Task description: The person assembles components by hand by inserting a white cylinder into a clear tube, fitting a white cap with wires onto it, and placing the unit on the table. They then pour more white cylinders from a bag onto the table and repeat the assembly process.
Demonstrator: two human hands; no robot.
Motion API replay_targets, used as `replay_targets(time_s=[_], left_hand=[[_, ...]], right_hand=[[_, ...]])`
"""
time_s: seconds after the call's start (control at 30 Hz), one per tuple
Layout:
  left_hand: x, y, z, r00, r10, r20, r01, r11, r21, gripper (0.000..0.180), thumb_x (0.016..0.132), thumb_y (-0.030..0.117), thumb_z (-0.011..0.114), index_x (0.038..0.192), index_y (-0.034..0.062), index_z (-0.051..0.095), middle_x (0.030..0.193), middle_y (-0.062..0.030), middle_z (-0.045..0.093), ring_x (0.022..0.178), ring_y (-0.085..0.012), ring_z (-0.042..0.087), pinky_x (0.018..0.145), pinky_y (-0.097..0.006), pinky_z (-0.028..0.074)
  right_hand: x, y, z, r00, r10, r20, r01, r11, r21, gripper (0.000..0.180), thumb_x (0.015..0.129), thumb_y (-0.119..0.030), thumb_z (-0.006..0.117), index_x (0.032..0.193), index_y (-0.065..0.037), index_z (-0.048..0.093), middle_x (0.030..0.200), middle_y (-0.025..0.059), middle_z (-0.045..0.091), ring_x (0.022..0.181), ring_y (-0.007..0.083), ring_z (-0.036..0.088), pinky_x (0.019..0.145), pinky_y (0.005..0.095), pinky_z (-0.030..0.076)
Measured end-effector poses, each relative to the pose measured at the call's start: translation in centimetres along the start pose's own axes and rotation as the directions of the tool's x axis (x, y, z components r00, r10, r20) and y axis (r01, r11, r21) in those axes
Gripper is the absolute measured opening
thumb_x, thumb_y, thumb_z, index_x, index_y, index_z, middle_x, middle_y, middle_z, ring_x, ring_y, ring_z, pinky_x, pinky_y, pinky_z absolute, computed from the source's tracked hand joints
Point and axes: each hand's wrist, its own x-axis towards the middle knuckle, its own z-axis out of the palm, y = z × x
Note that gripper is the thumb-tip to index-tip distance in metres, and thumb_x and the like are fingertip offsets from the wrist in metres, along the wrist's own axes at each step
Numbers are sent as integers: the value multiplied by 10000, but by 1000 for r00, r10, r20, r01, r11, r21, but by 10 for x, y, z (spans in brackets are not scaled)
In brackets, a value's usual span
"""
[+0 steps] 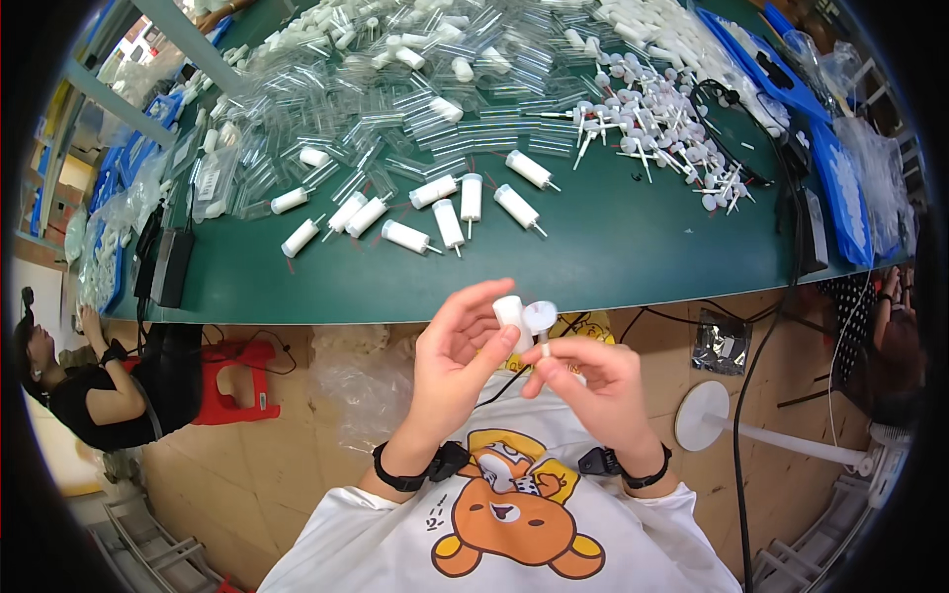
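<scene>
about ten white cylinders (471, 201) are lying on the table (613, 237); your half-curled left hand (455, 346) is holding one white tube (508, 310), your right hand (595, 374) pinching one round-headed stem (540, 316).

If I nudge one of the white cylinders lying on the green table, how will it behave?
The white cylinder would probably roll, since its round body lies sideways on the flat green table. It may swerve or wobble, as a thin stem sticks out of one end. That stem could be the fragile part, being far narrower than the body.
</scene>
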Motion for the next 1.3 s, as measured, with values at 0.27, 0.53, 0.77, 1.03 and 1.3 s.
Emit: replay_targets(time_s=[0.27, 0.53, 0.77, 1.03, 1.3], left_hand=[[-3, -3, 4, 998, -44, 42, 47, 995, -91, 392, 815, -90, 471, 1205, -51, 480, 1078, -216, 590, 936, -292, 628, 814, -371, 525], [-7, 1, -2, 982, -103, 158, 114, 991, -64, 473, 752, -153, 453, 1214, -62, 491, 1114, -199, 581, 983, -236, 610, 835, -324, 512], [-12, 3, 3, 996, -31, 88, 28, 999, 33, 465, 761, -149, 407, 1210, -72, 500, 1047, -212, 605, 926, -271, 634, 801, -355, 533], [-14, 5, 1, 995, -5, 96, -12, 985, 170, 418, 794, -123, 426, 1203, -80, 503, 1038, -195, 610, 938, -273, 627, 811, -349, 524], [-13, 5, 8, 992, -50, 112, 41, 996, 84, 430, 823, -79, 444, 1253, -64, 435, 996, -158, 601, 892, -217, 608, 797, -321, 508]], right_hand=[[-10, 9, 6, 996, 30, 84, -45, 983, 180, 206, 937, -82, 459, 1040, 35, 594, 738, 66, 612, 676, 104, 590, 617, 235, 475], [-16, 16, 14, 995, 33, 99, -41, 995, 86, 194, 942, -99, 453, 976, -2, 617, 622, 32, 589, 590, 98, 582, 560, 218, 450], [-19, 25, 18, 999, 21, 38, -27, 988, 150, 195, 943, -109, 456, 933, 12, 609, 623, 38, 594, 591, 103, 589, 567, 222, 458], [-18, 28, 15, 997, 68, -24, -64, 989, 132, 188, 931, -95, 472, 892, 30, 606, 626, 44, 596, 590, 94, 578, 568, 225, 465], [-15, 31, 23, 990, 83, -114, -75, 994, 74, 160, 897, -80, 532, 834, 45, 610, 623, 46, 596, 580, 92, 577, 552, 225, 474]])
